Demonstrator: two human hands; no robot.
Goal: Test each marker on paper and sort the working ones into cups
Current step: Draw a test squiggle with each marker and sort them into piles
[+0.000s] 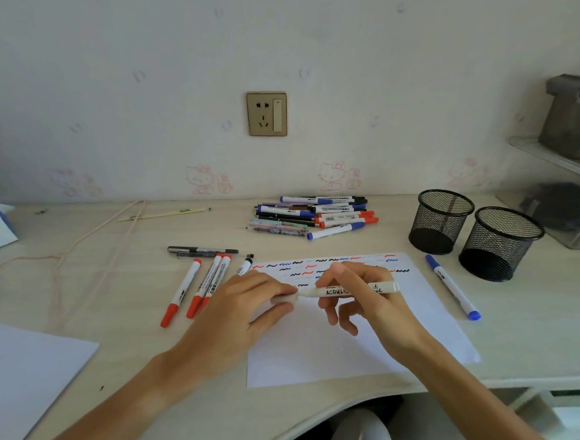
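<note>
right hand grips white marker at frame centre, over the paper | left hand pinches its cap — marker level | two mesh cups at right | marker pile above centre

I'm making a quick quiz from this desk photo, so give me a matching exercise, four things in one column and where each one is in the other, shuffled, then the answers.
Things:
1. white acrylic marker
2. lone blue-capped white marker
3. two black wire-mesh cups
4. three red-capped white markers

Places:
A. lying on the desk left of the white paper sheet
B. standing at the desk's right, beyond the sheet
C. held between the left hand and right hand over the sheet
D. lying just off the sheet's right edge

Pairs: 1-C, 2-D, 3-B, 4-A
</note>
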